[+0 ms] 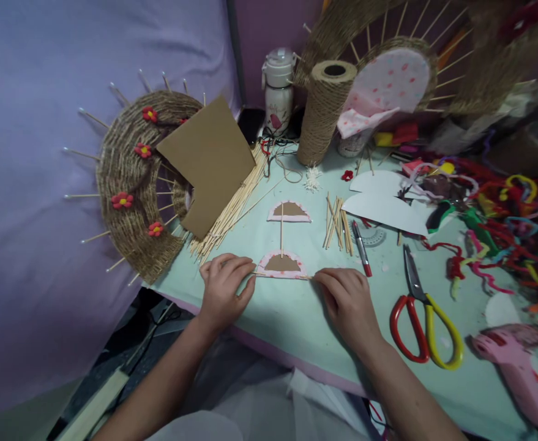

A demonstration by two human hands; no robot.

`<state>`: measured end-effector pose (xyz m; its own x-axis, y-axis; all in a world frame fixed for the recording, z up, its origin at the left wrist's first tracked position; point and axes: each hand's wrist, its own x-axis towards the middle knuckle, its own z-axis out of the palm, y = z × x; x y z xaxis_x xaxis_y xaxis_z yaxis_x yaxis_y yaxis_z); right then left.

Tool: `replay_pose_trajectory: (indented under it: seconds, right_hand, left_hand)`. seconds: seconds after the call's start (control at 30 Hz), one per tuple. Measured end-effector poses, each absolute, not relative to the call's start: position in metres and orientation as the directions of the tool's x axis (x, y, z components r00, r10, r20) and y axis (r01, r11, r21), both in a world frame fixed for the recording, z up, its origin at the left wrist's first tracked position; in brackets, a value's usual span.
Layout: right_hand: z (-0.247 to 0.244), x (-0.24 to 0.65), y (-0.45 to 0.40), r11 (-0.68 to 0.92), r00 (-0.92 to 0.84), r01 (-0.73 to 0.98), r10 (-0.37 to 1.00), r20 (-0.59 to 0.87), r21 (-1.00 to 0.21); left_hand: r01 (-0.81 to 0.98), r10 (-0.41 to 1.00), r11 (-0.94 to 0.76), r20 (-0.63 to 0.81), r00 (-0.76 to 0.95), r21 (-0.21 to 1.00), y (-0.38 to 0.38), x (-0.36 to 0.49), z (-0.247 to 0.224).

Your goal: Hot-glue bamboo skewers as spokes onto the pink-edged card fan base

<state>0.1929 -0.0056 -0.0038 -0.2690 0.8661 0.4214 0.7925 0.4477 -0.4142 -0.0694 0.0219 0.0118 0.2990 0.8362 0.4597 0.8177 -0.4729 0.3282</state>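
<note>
A small half-circle cardboard piece with a pink spotted fabric border [281, 274] lies between my hands, its straight edge towards me. My left hand [225, 286] is closed in a pinch on a thin wooden stick [260, 272] at the piece's left corner. At the right corner, my right hand [347, 303] pinches a stick end [306, 277]. Whether these are one stick or two, I cannot tell. An upright wooden stick [281, 229] links this piece to a second half-circle piece [289, 212] farther back.
On the left stands a twine-woven fan [131, 153] with red flowers, with cardboard [213, 165] leaning on it over many sticks [232, 214]. Behind are a twine roll [326, 113] and a bottle [278, 92]. Rightward lie a marker [361, 248], scissors [415, 288], a pink glue gun [516, 373] and pipe cleaners [493, 245].
</note>
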Motion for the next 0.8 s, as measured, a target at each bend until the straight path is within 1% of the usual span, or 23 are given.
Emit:
replay_pose_trajectory:
  seconds: [0.23,0.3,0.47,0.8]
  right_hand:
    - [-0.004,0.193,-0.004,0.439,-0.264,0.797,0.871,0.415,-0.414]
    - [-0.003,0.193,-0.004,0.439,-0.263,0.794,0.872,0.413,-0.42]
    - [-0.003,0.193,-0.004,0.435,-0.261,0.792,0.876,0.406,-0.429]
    - [-0.003,0.192,-0.003,0.448,-0.268,0.783,0.869,0.416,-0.432]
  left_hand:
    - [0.759,0.785,-0.591,0.412,0.462,0.273,0.022,-0.035,0.021]
    - [0.748,0.774,-0.609,0.406,0.486,0.264,0.023,-0.029,0.02]
    - [0.767,0.796,-0.585,0.367,0.481,0.263,0.027,-0.025,0.015]
    - [0.774,0.82,-0.553,0.363,0.442,0.307,0.029,-0.022,0.013]
